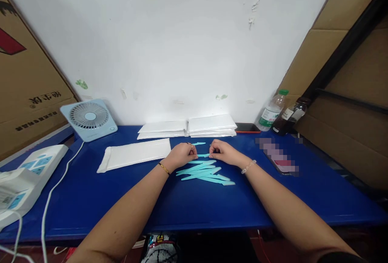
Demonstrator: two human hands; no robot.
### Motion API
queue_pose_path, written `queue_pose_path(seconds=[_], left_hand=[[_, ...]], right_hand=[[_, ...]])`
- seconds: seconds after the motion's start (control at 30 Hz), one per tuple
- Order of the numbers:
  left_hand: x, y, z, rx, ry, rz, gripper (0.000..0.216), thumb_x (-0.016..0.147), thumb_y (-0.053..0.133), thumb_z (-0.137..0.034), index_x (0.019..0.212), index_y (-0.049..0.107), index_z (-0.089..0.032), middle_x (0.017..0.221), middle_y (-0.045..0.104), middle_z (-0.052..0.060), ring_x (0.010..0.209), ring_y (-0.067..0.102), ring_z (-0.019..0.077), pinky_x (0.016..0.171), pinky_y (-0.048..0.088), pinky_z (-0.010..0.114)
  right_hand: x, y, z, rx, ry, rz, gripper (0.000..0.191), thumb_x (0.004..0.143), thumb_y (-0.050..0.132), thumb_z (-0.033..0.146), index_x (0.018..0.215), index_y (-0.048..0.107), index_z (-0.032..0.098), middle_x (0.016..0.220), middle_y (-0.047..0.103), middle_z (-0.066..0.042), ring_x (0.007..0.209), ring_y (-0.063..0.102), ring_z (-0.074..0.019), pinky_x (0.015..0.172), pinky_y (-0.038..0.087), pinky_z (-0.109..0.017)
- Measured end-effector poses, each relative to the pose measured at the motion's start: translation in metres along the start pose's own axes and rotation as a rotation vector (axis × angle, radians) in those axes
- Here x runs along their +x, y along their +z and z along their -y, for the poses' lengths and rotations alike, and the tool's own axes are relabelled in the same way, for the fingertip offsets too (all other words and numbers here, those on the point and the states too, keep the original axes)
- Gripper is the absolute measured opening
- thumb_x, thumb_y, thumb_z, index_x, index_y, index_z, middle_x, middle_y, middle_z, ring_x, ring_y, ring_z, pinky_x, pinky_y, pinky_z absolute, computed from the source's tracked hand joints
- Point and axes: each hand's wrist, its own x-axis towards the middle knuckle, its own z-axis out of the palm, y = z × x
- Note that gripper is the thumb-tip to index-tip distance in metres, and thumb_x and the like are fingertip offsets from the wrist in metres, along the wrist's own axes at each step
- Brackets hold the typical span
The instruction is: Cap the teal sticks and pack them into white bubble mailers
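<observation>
My left hand (181, 154) and my right hand (222, 151) meet over the blue table (91, 198), fingers curled. Between them they pinch one thin light-blue strip (203, 155), each hand at one end. Just in front of the hands lies a loose pile of several similar light-blue strips (206, 172). One more small strip (198, 143) lies behind the hands. A gold bracelet is on my left wrist, a bead bracelet on my right.
A flat white pouch (135, 154) lies left of the hands, and white stacks (188, 128) stand by the wall. A small fan (89, 118), a white device with cables (27, 174), a phone (247, 128), two bottles (273, 111) and cardboard boxes (342, 89) ring the table.
</observation>
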Motion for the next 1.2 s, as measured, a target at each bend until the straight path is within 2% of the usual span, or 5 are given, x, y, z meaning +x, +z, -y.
queue_pose_path(seconds=[0.3, 0.53, 0.83, 1.03, 1.2], left_hand=[[0.000, -0.010, 0.013, 0.136, -0.098, -0.207, 0.021, 0.078, 0.060, -0.039, 0.088, 0.067, -0.021, 0.091, 0.066, 0.004, 0.085, 0.060, 0.0191, 0.073, 0.042, 0.027], [-0.010, -0.012, -0.003, 0.006, 0.080, 0.115, 0.024, 0.075, 0.063, -0.043, 0.083, 0.066, -0.021, 0.084, 0.064, 0.001, 0.076, 0.058, 0.0156, 0.063, 0.040, 0.024], [-0.005, -0.001, -0.004, 0.076, 0.001, 0.048, 0.020, 0.085, 0.053, -0.035, 0.078, 0.064, -0.019, 0.080, 0.066, 0.001, 0.073, 0.058, 0.0151, 0.062, 0.039, 0.023], [-0.002, -0.003, -0.002, 0.249, 0.102, -0.076, 0.024, 0.090, 0.047, -0.030, 0.080, 0.065, -0.017, 0.090, 0.068, 0.005, 0.079, 0.060, 0.0167, 0.071, 0.041, 0.026], [0.001, -0.011, 0.007, 0.326, -0.027, -0.173, 0.024, 0.089, 0.047, -0.029, 0.083, 0.066, -0.017, 0.089, 0.068, 0.006, 0.075, 0.060, 0.0172, 0.069, 0.042, 0.028]], right_hand=[[0.002, -0.014, -0.024, -0.106, 0.109, -0.249, 0.016, 0.076, 0.067, 0.033, 0.083, 0.067, 0.018, 0.086, 0.058, -0.004, 0.070, 0.051, -0.0145, 0.067, 0.042, -0.028], [-0.010, -0.019, -0.006, 0.028, 0.034, 0.046, 0.019, 0.079, 0.064, 0.037, 0.083, 0.069, 0.019, 0.086, 0.060, -0.004, 0.073, 0.055, -0.0146, 0.065, 0.042, -0.026], [-0.009, -0.008, 0.005, 0.089, 0.051, 0.130, 0.028, 0.081, 0.061, 0.044, 0.088, 0.069, 0.018, 0.073, 0.059, -0.001, 0.063, 0.052, -0.0129, 0.058, 0.039, -0.025], [-0.007, -0.008, 0.000, 0.010, 0.026, -0.003, 0.023, 0.081, 0.061, 0.039, 0.078, 0.066, 0.017, 0.076, 0.061, -0.002, 0.062, 0.053, -0.0126, 0.059, 0.041, -0.026], [-0.005, -0.017, -0.017, -0.038, 0.133, -0.194, 0.018, 0.079, 0.062, 0.034, 0.080, 0.069, 0.018, 0.075, 0.064, -0.004, 0.064, 0.055, -0.0146, 0.061, 0.042, -0.027]])
